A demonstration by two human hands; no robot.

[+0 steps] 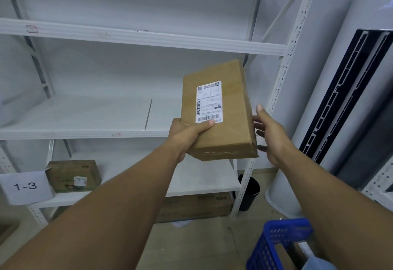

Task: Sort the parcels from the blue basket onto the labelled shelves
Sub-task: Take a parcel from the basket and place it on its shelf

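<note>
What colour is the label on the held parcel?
The label on the parcel is white with black print and barcodes; head view.

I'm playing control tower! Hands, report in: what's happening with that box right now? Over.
Left hand grips the brown parcel, thumb on its label. Right hand open by its right edge. Parcel held up before the middle shelf; nothing in between.

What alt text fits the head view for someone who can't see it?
The left hand grips a brown parcel with a white label, held up before white shelves; the right hand is open beside it. A blue basket sits below right.
</note>
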